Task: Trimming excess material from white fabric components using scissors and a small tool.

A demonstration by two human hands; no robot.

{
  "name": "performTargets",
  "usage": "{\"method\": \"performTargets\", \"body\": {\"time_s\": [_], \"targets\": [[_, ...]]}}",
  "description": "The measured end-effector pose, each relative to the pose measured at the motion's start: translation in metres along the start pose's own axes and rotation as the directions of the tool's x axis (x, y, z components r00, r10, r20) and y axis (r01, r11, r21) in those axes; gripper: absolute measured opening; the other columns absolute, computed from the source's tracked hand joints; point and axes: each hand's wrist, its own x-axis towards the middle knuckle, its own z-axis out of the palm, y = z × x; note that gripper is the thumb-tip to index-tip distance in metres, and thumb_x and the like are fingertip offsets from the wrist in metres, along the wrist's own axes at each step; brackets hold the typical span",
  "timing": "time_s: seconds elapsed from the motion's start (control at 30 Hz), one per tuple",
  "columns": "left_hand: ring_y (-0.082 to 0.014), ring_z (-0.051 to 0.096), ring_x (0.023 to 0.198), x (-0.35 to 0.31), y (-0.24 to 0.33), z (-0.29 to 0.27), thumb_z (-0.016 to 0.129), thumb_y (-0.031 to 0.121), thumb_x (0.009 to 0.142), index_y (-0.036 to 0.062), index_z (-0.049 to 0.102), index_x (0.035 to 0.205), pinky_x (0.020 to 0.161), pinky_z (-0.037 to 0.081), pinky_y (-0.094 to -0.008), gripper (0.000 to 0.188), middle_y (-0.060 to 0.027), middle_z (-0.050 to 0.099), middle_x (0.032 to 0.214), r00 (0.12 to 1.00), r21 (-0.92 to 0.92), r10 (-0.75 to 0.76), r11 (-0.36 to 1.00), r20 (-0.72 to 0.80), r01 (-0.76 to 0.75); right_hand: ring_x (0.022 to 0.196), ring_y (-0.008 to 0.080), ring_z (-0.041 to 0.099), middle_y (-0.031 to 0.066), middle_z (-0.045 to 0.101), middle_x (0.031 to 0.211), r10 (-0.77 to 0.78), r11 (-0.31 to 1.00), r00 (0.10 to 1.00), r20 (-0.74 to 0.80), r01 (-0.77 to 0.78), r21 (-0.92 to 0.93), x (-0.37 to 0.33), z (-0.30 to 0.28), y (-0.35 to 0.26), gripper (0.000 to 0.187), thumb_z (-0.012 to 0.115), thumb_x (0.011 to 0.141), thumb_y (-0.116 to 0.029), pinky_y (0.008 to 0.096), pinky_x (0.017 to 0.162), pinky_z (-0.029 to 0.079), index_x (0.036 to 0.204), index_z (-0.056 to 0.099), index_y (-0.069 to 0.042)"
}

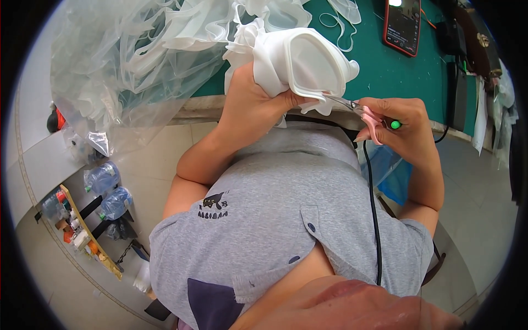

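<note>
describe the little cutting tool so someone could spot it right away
Start at the green table edge, above the grey shirt. Just below it the right hand grips small snips, blades touching the white silicone piece in the left hand. Only they have pink handles and metal tips.

white moulded piece (308, 60): soft matt rubber-like, smooth | scissors (360, 113): shiny metal blades, pink plastic handles | bag (126, 66): thin clear glossy plastic film | table top (396, 71): green matt mat | shirt (286, 209): grey knitted cloth

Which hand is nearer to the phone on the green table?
Right. The right hand, holding pink scissors, is just below the phone; the left hand is farther left.
</note>
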Motion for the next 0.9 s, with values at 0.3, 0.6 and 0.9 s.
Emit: {"method": "performTargets", "body": {"time_s": [0.3, 0.6, 0.9], "targets": [[-0.0126, 0.064, 0.083, -0.001, 0.000, -0.001, 0.073, 0.004, 0.076, -0.0001, 0.064, 0.101, 0.072, 0.052, -0.0265, 0.027, -0.0067, 0.069, 0.091, 1.000, 0.058, 0.004, 0.998, 0.009, -0.004, 0.064, 0.0118, 0.065, 0.0086, 0.065, 0.072, 0.000, 0.997, 1.000, -0.002, 0.000, -0.072, 0.002, 0.000, -0.005, 0.045, 0.062, 0.061, 0.013, 0.0207, 0.057, 0.049, 0.105, 0.066, 0.003], [-0.0133, 0.065, 0.083, -0.001, 0.003, -0.001, 0.070, -0.001, 0.076, -0.0003, 0.064, 0.100, 0.072, 0.052, -0.0266, 0.025, -0.0070, 0.068, 0.091, 0.999, 0.118, 0.018, 0.993, 0.045, -0.023, 0.068, 0.0150, 0.068, 0.0109, 0.066, 0.075, 0.014, 0.999, 1.000, 0.015, -0.013, -0.049, 0.003, 0.000, -0.010, 0.041, 0.063, 0.065, 0.014, 0.0220, 0.062, 0.052, 0.104, 0.066, 0.003], [-0.0139, 0.065, 0.082, -0.001, 0.004, -0.002, 0.068, -0.005, 0.074, -0.0012, 0.064, 0.097, 0.071, 0.053, -0.0264, 0.023, -0.0073, 0.068, 0.089, 0.998, 0.113, -0.005, 0.994, 0.064, -0.002, 0.069, 0.0153, 0.068, 0.0114, 0.066, 0.076, 0.033, 0.996, 0.998, 0.050, -0.029, -0.079, 0.004, -0.003, -0.012, 0.041, 0.063, 0.066, 0.014, 0.0222, 0.062, 0.053, 0.105, 0.066, 0.003]]}}
